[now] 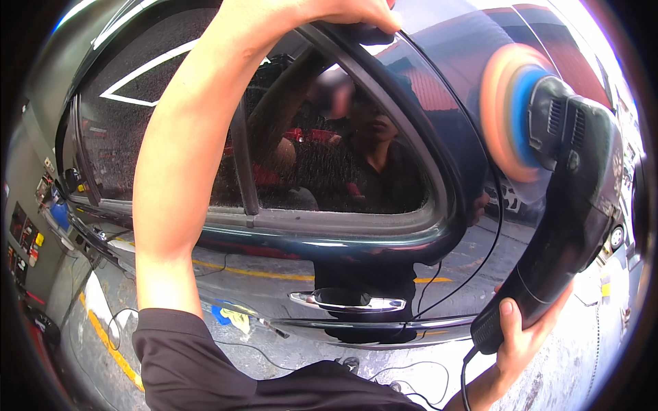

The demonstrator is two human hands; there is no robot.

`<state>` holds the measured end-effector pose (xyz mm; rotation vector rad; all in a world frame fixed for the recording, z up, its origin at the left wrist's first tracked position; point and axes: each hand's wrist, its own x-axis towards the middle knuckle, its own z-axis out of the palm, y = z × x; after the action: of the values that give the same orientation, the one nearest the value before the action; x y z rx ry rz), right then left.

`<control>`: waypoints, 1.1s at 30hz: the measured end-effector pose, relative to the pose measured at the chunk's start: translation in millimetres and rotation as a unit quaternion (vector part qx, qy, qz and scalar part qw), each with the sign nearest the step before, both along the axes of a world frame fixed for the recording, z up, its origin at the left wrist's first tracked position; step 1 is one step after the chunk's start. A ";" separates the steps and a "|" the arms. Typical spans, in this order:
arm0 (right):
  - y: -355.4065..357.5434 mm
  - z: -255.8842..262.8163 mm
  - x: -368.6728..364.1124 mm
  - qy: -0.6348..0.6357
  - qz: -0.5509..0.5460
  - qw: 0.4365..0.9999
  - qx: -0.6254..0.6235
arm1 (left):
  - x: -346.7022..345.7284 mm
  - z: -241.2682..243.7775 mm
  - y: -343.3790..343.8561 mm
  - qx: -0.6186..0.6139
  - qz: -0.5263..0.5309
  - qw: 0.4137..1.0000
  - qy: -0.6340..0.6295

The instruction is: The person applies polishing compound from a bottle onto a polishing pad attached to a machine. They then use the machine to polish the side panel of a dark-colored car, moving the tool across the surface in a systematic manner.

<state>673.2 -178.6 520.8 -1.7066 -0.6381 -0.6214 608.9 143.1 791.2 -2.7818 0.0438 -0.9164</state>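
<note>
My right hand (529, 329) grips the rear handle of a black corded polisher (576, 169). Its orange foam pad (506, 103) is edge-on at the dark car's rear side panel (452, 67); motion blurs the pad. Behind the foam sits a blue backing plate (529, 113). Raised over the side window (329, 169), my left arm ends in my left hand (354, 11) by the upper window frame. The picture's top edge cuts that hand off, with a speck of red beside it; whether it holds anything is unclear.
A chrome door handle (347, 302) juts from the door below the window. The polisher's cord (465, 380) hangs down beside my right forearm. On the grey floor (329, 354) lie loose cables. Blue and yellow cloths (231, 316) show low on the left, and wall-hung tools (31, 241) farther left.
</note>
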 end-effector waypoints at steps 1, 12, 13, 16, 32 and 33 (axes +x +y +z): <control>0.5 -0.8 2.0 -0.018 0.010 1.000 -0.003 | 2.1 -2.6 2.5 0.017 -0.002 1.000 -0.020; 4.5 20.7 -17.2 0.121 0.039 0.992 0.000 | 1.3 -5.9 -0.7 0.034 0.003 0.999 -0.021; 5.3 21.8 -18.5 0.138 0.045 0.989 0.009 | 1.9 -7.0 -0.8 0.035 0.002 0.999 -0.024; 10.5 21.0 -18.8 0.144 0.077 0.986 0.037 | 3.7 -7.2 1.7 0.036 0.003 0.999 -0.024; 37.7 54.5 -18.6 0.031 0.146 0.988 0.040 | -8.0 -125.3 -49.2 -0.118 -0.152 0.951 -0.241; 40.8 58.4 -19.2 0.029 0.162 0.985 0.044 | -11.5 -138.3 -69.3 -0.201 -0.137 0.954 -0.175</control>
<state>654.0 -137.8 579.2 -1.4907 -0.8146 -0.3621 597.4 73.8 652.9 -2.9679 0.2147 -1.6432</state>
